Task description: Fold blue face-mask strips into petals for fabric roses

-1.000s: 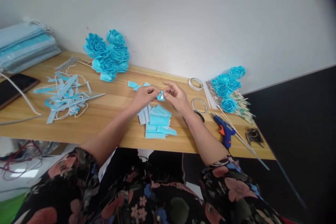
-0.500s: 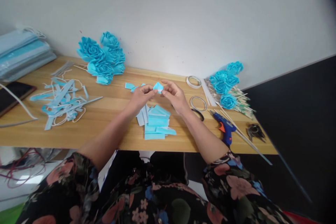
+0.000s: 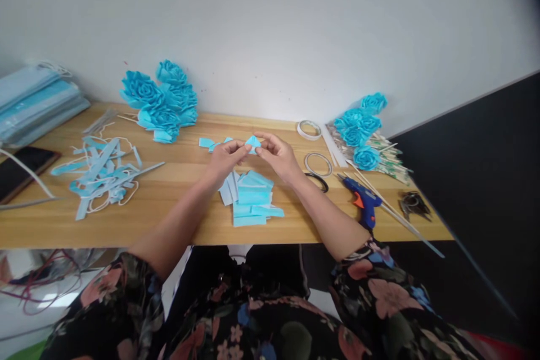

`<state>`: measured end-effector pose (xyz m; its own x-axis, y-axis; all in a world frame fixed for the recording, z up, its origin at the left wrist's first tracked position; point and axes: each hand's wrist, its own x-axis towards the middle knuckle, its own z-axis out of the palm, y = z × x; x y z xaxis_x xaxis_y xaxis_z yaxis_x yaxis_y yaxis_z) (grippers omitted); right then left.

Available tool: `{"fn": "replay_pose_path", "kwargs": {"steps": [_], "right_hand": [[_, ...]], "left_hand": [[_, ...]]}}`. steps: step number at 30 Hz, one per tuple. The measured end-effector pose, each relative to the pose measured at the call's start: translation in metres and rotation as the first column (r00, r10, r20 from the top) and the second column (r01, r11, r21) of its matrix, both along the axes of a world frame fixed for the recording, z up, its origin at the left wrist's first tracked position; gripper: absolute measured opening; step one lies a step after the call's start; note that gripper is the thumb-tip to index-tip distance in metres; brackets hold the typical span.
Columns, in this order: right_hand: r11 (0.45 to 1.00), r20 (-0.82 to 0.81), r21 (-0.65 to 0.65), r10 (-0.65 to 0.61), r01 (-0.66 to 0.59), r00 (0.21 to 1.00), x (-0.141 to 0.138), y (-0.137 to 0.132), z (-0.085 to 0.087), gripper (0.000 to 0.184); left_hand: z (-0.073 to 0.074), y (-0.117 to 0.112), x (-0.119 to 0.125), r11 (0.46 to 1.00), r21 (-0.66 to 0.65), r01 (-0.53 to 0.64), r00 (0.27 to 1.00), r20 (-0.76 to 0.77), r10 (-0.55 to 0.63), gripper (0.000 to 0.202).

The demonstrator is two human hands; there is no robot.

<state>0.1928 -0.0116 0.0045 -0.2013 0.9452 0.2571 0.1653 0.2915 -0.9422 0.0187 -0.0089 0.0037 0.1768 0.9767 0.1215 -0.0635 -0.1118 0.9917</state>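
Observation:
A small piece of light-blue mask fabric [image 3: 253, 144], folded to a point at the top, is pinched between both hands above the table. My left hand [image 3: 228, 158] grips its left side with thumb and fingers. On its right side, my right hand [image 3: 279, 156] pinches it the same way. Below the hands lies a loose pile of cut blue fabric pieces [image 3: 253, 197], some showing a white side. A few more blue pieces [image 3: 206, 142] lie just behind my left hand.
Blue fabric roses [image 3: 162, 104] stand at the back left, others [image 3: 360, 124] at the right. Cut strips and ear loops [image 3: 103, 169], stacked masks [image 3: 37, 101] and a phone [image 3: 29, 171] lie left. Tape rolls [image 3: 309, 130], a blue glue gun [image 3: 363, 198] and thin sticks [image 3: 396, 215] lie right.
The top of the fabric piece now looks more like a sharp triangle, with my right fingers closer over it. The whole view has tilted slightly; the things on the table have stayed put.

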Motion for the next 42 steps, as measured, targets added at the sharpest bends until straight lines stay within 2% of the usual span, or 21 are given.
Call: {"fn": "replay_pose_path", "kwargs": {"steps": [5,9,12,14,16,18,19,21,25,28,33,37,42], "right_hand": [[0.995,0.04,0.088,-0.047,0.043,0.998,0.008,0.008,0.002,0.04],[0.979,0.071,0.113,-0.181,0.173,0.981,0.027,0.013,0.023,0.033],[0.981,0.149,0.115,-0.172,0.156,0.974,0.047,0.007,0.037,0.03],[0.986,0.257,0.098,-0.155,0.133,0.954,0.06,-0.004,0.039,0.028],[0.985,0.417,0.094,-0.174,0.148,0.892,0.073,-0.017,0.035,0.025],[0.976,0.59,0.118,-0.218,0.184,0.778,0.082,-0.031,0.025,0.023],[0.97,0.644,0.136,-0.242,0.203,0.726,0.086,-0.037,0.019,0.022],[0.972,0.698,0.16,-0.236,0.174,0.676,0.09,-0.047,0.008,0.02],[0.976,0.717,0.187,-0.215,0.114,0.663,0.088,-0.054,-0.004,0.021],[0.97,0.731,0.22,-0.237,0.107,0.64,0.08,-0.051,-0.001,0.022],[0.976,0.802,0.213,-0.201,0.045,0.563,0.063,-0.044,0.008,0.023],[0.978,0.842,0.193,-0.205,0.077,0.499,0.054,-0.04,0.008,0.02],[0.974,0.859,0.163,-0.218,0.156,0.463,0.055,-0.033,0.005,0.019]], "left_hand": [[-0.002,0.004,-0.002,0.998,0.009,-0.06,0.998,-0.006,0.06,0.026],[-0.002,0.005,-0.003,0.995,-0.035,-0.092,0.995,0.03,0.093,0.021],[-0.002,0.004,-0.002,0.996,-0.038,-0.078,0.997,0.026,0.079,0.019],[-0.002,0.004,-0.002,0.997,-0.038,-0.071,0.997,0.023,0.071,0.019],[-0.002,0.003,-0.002,0.997,-0.04,-0.067,0.997,0.032,0.069,0.02],[-0.002,0.003,-0.002,0.997,-0.039,-0.062,0.997,0.044,0.064,0.02],[-0.002,0.003,-0.002,0.997,-0.037,-0.061,0.997,0.048,0.063,0.021],[-0.002,0.002,-0.001,0.998,-0.038,-0.057,0.997,0.051,0.059,0.021],[-0.002,0.001,-0.001,0.998,-0.044,-0.048,0.998,0.046,0.05,0.02],[-0.002,0.001,-0.001,0.998,-0.037,-0.043,0.998,0.049,0.044,0.02],[0.0,0.0,-0.002,0.999,-0.036,-0.035,0.997,0.063,0.038,0.022],[0.001,0.0,-0.001,0.999,-0.035,-0.026,0.997,0.069,0.028,0.023],[0.0,-0.001,0.0,0.999,-0.04,-0.005,0.998,0.064,0.007,0.024]]}}
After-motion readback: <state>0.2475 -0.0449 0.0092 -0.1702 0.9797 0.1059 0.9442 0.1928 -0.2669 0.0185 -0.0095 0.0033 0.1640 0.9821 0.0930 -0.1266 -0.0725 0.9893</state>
